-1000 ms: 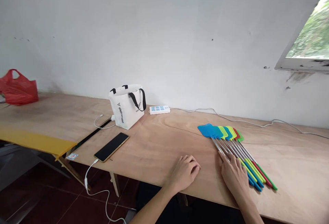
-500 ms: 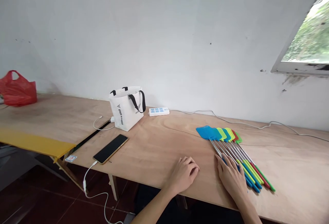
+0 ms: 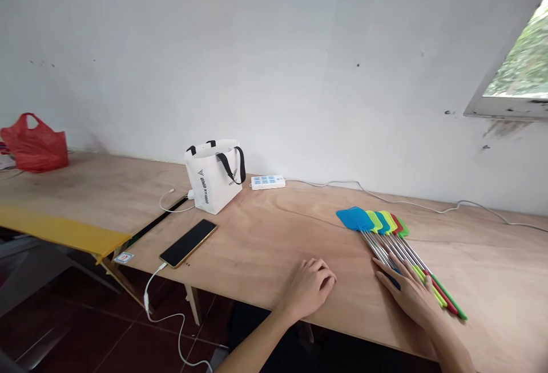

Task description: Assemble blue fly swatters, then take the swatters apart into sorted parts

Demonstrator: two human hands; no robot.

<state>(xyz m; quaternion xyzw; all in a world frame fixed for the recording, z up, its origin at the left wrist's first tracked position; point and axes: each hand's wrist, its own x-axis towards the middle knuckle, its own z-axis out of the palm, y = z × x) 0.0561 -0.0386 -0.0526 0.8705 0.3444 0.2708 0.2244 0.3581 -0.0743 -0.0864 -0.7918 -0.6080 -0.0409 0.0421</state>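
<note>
Several fly swatters [image 3: 387,235] with metal shafts and blue, green, yellow and red heads and handles lie side by side on the plywood table [image 3: 265,236]. My right hand [image 3: 411,290] lies flat, fingers stretched out, over their handles near the table's front edge. My left hand [image 3: 309,286] rests on the bare wood to the left of them, fingers loosely curled, holding nothing that I can see.
A white tote bag [image 3: 214,174] stands at the back left, a white power strip [image 3: 268,182] beside it by the wall. A phone [image 3: 188,243] on a charging cable lies near the front edge. A red plastic bag [image 3: 35,144] sits far left.
My right hand has slid slightly right over the swatter handles, now covering the blue ones. The left hand stays where it was. The camera shifted a little.
</note>
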